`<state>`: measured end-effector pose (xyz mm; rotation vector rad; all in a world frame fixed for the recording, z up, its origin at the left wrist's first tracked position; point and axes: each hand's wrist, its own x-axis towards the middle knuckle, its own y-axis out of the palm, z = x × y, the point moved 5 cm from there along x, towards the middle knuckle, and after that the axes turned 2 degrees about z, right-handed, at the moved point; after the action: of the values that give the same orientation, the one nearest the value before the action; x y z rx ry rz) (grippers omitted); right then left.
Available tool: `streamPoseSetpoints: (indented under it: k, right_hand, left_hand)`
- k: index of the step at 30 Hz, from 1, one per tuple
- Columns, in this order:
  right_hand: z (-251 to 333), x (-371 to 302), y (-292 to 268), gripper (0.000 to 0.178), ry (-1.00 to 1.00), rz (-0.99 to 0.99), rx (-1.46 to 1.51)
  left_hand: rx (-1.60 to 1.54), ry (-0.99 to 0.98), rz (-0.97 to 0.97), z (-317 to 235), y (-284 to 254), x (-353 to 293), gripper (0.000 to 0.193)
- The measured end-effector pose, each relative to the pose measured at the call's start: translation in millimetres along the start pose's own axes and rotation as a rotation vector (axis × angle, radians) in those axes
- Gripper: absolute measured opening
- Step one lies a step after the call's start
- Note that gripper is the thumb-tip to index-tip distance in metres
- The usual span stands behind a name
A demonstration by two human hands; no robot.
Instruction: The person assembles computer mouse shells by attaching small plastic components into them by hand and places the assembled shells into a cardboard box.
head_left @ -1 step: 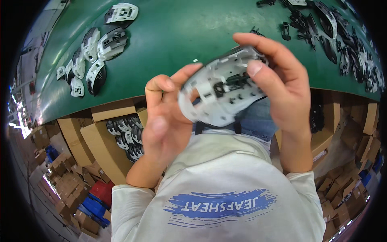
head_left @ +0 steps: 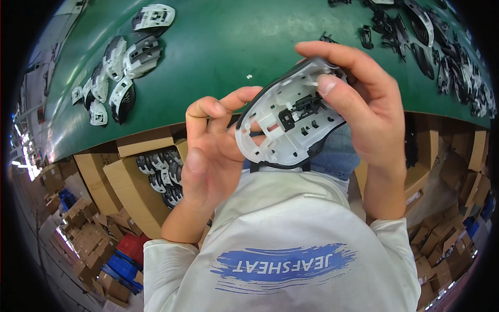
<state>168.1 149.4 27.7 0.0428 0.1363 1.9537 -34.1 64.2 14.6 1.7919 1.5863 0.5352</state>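
A curved plastic shell [head_left: 291,122], white inside with a black rim, is tilted in front of me above the table's near edge. Small black parts [head_left: 309,104] sit in the middle of its inner face. My right hand [head_left: 364,99] grips the shell's upper right end, thumb on the inner face and index finger over the far edge. At the other end is my left hand [head_left: 213,145], its fingers spread. Some of those fingers pass behind the shell and show through its openings, while the thumb stands apart from it.
On the green table [head_left: 218,31], several white and black shells [head_left: 122,60] lie at the left. Loose black parts [head_left: 397,39] are heaped at the far right. Below the table edge stand an open carton [head_left: 130,187] with stacked shells and another carton [head_left: 423,156] at right.
The shell has turned slightly and shifted a little to the right, and its inner face shows more sharply. Both hands keep nearly the same places on it.
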Motion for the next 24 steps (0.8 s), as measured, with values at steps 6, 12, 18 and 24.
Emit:
streamPoseSetpoints:
  k: [6,12,18,24]
  right_hand:
    - [9,11,16,0.035,-0.271,0.398,-0.46]
    - [-17,-7,22,0.055,0.056,0.205,-0.003]
    - [-30,-39,28,0.067,-0.005,0.063,-0.095]
    - [-33,-39,26,0.06,-0.02,-0.002,-0.189]
  left_hand:
    - [0.461,-0.269,-0.003,4,10,0,0.058]
    - [0.722,-0.062,-0.12,19,2,3,0.053]
    - [0.811,0.004,-0.069,28,2,2,0.055]
    - [0.897,0.068,0.01,33,5,1,0.057]
